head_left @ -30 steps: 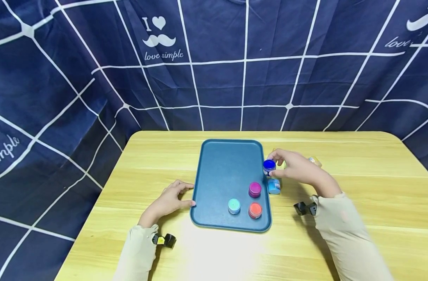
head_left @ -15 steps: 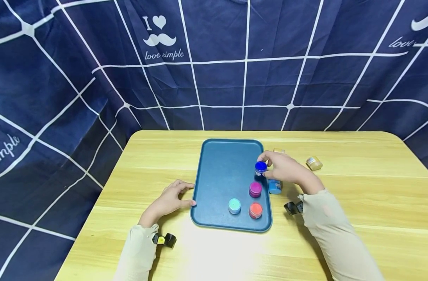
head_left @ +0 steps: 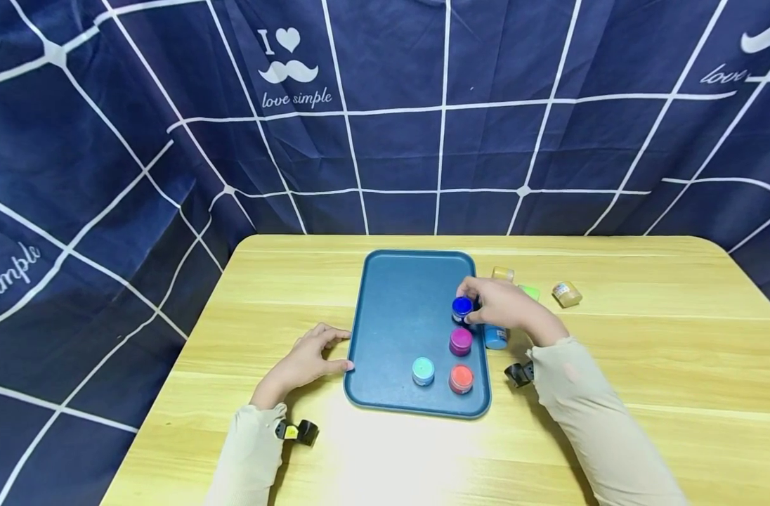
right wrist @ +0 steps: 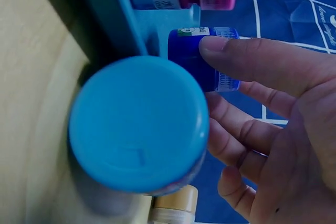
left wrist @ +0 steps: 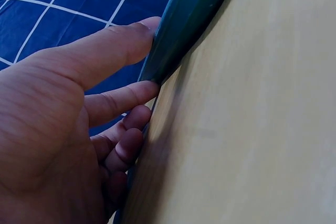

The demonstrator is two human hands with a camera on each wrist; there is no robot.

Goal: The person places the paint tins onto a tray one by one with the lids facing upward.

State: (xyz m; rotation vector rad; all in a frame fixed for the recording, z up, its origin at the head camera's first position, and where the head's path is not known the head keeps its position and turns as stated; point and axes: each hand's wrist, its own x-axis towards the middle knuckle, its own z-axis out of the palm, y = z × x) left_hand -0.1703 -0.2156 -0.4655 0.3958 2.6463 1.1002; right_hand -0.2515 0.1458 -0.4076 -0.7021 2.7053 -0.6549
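Observation:
A dark blue paint jar [head_left: 462, 308] stands upright at the right side of the teal tray [head_left: 391, 281]. My right hand [head_left: 505, 303] pinches it between thumb and fingers, its printed label showing in the right wrist view. Just in front of it is a magenta-lidded jar [head_left: 461, 341], then a coral-red jar [head_left: 461, 379], with a mint-green jar [head_left: 423, 371] to the left of that one. At the tray's left edge, my left hand [head_left: 305, 362] touches the rim with thumb and forefinger extended; the other fingers bend loosely below, in the left wrist view.
Outside the tray's right edge a light blue jar [head_left: 495, 336] lies on its side, partly beneath my right hand in the head view. Beyond it are a green jar [head_left: 529, 292] and two yellowish jars, one [head_left: 503, 273] near the tray, another [head_left: 566, 294] farther right. A navy curtain [head_left: 391, 140] hangs behind the table.
My right hand has carried the dark blue jar leftward over the tray's right rim and down behind the magenta one. My left hand has stayed at the tray edge.

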